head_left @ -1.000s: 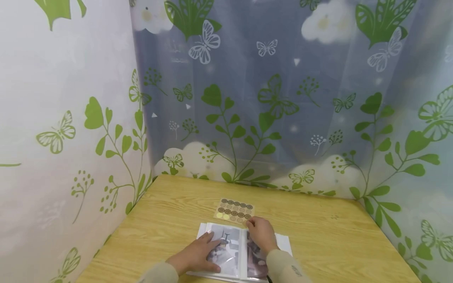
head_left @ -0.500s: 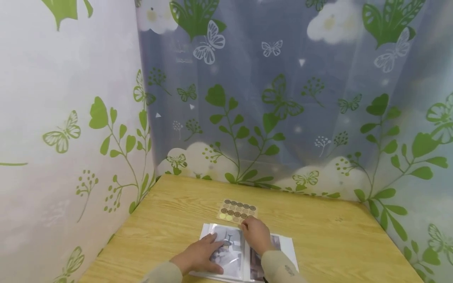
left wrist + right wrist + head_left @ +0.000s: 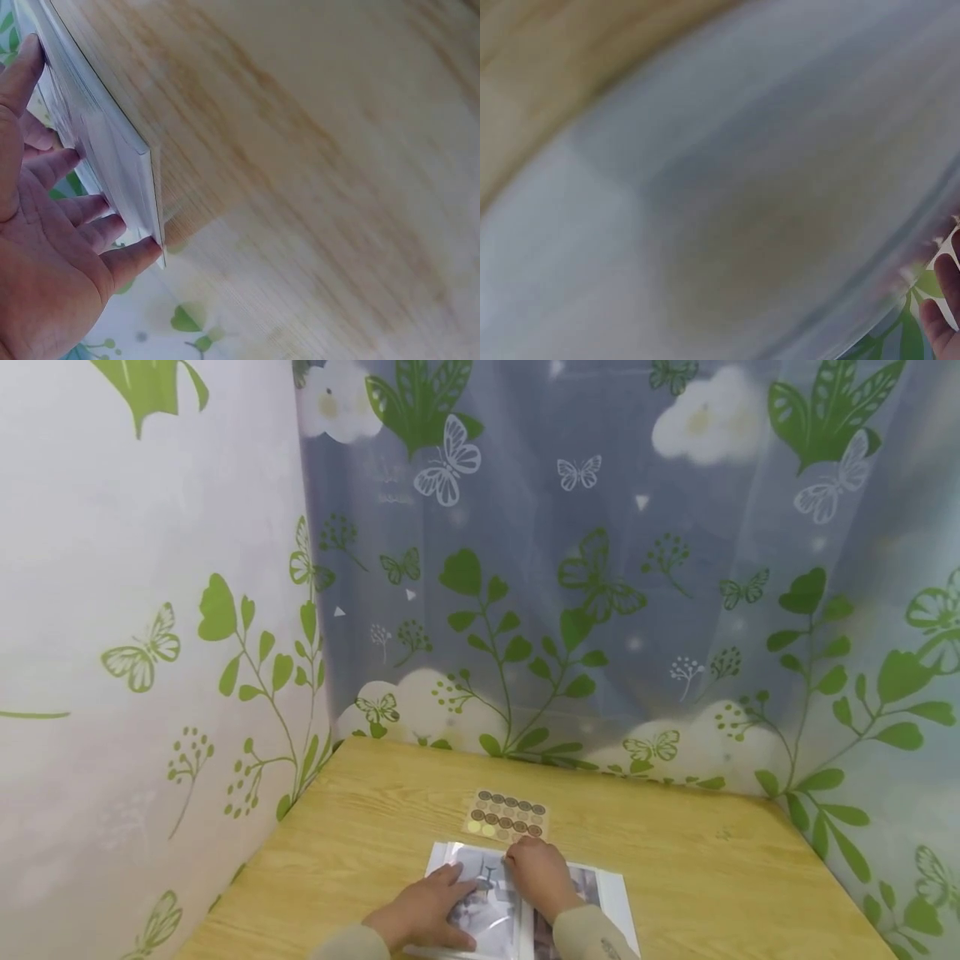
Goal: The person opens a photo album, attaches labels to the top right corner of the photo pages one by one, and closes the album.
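Note:
An open photo album with clear sleeves lies at the table's front edge. Its left page bears a greyish picture, its right page a darker one. My left hand rests on the left page with fingers spread; in the left wrist view its fingertips touch the album's edge. Over the spine, near the top of the left page, my right hand has curled fingers, thumb and index close together. Anything between them is hidden. A sheet of round stickers, dark and tan with two yellow spots, lies just beyond the album.
The wood-grain table stretches behind and to both sides of the album. A curtain printed with leaves and butterflies stands at the table's far edge and along the left. The right wrist view is mostly a blurred pale surface.
My right hand has moved from the sticker sheet's near right corner toward me and left, onto the top of the album near the spine. My left hand has stayed on the left page.

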Demonstrator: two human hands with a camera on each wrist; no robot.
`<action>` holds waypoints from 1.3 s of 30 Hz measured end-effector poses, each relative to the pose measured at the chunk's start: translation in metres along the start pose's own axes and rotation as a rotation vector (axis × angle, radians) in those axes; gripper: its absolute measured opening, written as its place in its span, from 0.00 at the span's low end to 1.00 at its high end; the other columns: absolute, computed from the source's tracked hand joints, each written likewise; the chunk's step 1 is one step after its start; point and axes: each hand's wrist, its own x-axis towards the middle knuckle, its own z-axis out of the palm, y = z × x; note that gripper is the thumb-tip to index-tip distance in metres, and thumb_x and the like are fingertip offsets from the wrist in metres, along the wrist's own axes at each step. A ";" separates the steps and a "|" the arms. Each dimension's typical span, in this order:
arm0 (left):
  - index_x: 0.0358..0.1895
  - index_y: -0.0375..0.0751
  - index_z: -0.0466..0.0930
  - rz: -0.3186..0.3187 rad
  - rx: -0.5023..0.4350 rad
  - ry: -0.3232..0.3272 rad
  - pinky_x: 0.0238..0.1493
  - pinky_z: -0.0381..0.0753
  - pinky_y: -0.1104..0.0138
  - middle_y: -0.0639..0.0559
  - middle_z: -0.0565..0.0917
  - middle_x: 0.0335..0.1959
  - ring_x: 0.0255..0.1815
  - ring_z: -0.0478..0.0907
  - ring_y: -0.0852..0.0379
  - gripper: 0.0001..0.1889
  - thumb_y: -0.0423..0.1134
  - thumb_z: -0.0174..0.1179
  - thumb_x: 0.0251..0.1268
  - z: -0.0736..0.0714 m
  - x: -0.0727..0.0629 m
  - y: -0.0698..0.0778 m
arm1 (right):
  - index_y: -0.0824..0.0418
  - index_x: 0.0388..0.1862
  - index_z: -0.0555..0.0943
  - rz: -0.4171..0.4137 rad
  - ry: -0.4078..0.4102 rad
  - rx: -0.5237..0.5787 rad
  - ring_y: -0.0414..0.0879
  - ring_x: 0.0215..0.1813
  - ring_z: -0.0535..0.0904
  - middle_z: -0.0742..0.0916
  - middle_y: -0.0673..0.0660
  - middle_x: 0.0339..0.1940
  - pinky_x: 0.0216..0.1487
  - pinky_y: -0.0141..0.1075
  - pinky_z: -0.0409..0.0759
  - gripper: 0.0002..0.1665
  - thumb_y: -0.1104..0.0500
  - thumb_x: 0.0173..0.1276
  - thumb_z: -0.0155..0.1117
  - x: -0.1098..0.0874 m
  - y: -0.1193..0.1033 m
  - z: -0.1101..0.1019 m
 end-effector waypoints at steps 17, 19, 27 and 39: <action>0.71 0.51 0.70 0.001 0.019 -0.007 0.66 0.68 0.45 0.36 0.66 0.72 0.71 0.64 0.36 0.45 0.64 0.70 0.49 -0.001 0.005 -0.002 | 0.56 0.49 0.83 -0.086 -0.177 -0.145 0.54 0.53 0.79 0.83 0.55 0.47 0.62 0.56 0.72 0.15 0.50 0.70 0.61 -0.022 -0.011 -0.010; 0.71 0.51 0.70 0.002 0.020 -0.007 0.66 0.69 0.45 0.36 0.67 0.72 0.71 0.64 0.36 0.44 0.64 0.70 0.49 -0.001 0.005 -0.002 | 0.57 0.54 0.81 -0.087 -0.199 -0.145 0.54 0.56 0.78 0.83 0.56 0.52 0.64 0.57 0.71 0.19 0.48 0.71 0.61 -0.025 -0.012 -0.011; 0.72 0.52 0.69 -0.001 0.012 -0.019 0.67 0.68 0.45 0.37 0.65 0.73 0.72 0.63 0.37 0.44 0.64 0.69 0.51 0.001 0.004 0.000 | 0.63 0.63 0.76 -0.111 -0.202 -0.087 0.57 0.61 0.76 0.81 0.59 0.59 0.65 0.62 0.68 0.27 0.47 0.75 0.54 -0.035 -0.013 -0.015; 0.72 0.52 0.69 0.000 -0.010 -0.025 0.66 0.68 0.43 0.37 0.65 0.73 0.72 0.63 0.36 0.43 0.63 0.70 0.51 -0.003 0.001 0.001 | 0.64 0.60 0.77 -0.052 -0.227 -0.020 0.61 0.63 0.74 0.79 0.63 0.61 0.66 0.62 0.67 0.28 0.44 0.77 0.51 -0.024 -0.018 -0.008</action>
